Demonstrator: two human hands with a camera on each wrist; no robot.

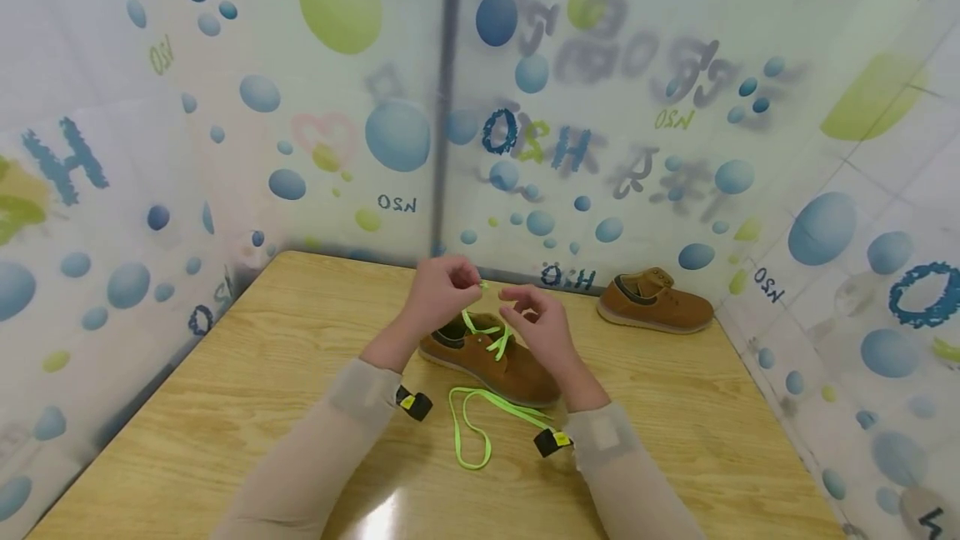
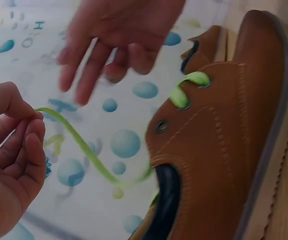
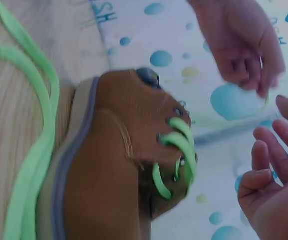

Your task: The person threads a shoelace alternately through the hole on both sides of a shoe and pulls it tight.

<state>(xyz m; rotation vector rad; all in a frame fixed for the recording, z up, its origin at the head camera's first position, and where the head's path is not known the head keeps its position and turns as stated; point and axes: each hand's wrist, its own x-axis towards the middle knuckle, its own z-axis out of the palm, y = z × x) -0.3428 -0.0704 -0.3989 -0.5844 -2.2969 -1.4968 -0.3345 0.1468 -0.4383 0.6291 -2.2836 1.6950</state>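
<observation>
A brown shoe [image 1: 491, 361] stands on the table between the two arms, toe toward the right. A neon-green shoelace [image 2: 79, 142] rises out of the shoe's opening. My left hand [image 2: 11, 155] pinches its end between thumb and forefinger, up beside the shoe's collar. Close by, my right hand [image 1: 542, 322] hovers above the shoe with fingers spread and nothing between them. The lace passes through several eyelets [image 3: 176, 135], while an eyelet [image 2: 161, 127] near the collar has no lace in it. The inside of the shoe is mostly hidden.
Another brown shoe [image 1: 656, 302], with no lace showing, stands at the table's back right. A long loop of green lace [image 1: 472, 432] lies on the wooden table [image 1: 300, 340] in front of the nearer shoe. Patterned curtain-like walls [image 1: 397, 136] border the back and sides.
</observation>
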